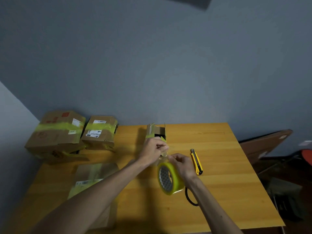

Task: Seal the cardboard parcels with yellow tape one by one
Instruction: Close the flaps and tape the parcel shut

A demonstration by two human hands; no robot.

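Note:
A roll of yellow tape [169, 179] hangs over the middle of the wooden table [219, 166], held up by my right hand [181, 163]. My left hand [152, 150] pinches the loose end of the tape just above the roll, fingers closed on it. Right behind my left hand stands a small cardboard parcel [156, 130] with its top flaps open and a bit of yellow tape on its front. A flat taped parcel [92, 176] lies near my left forearm.
Two taped cardboard parcels [55, 132] [99, 130] sit at the table's far left corner against the grey wall. A yellow utility knife [196, 162] lies right of my hands. A black cord [190, 196] shows under my right wrist. Dark furniture stands off the table's right side.

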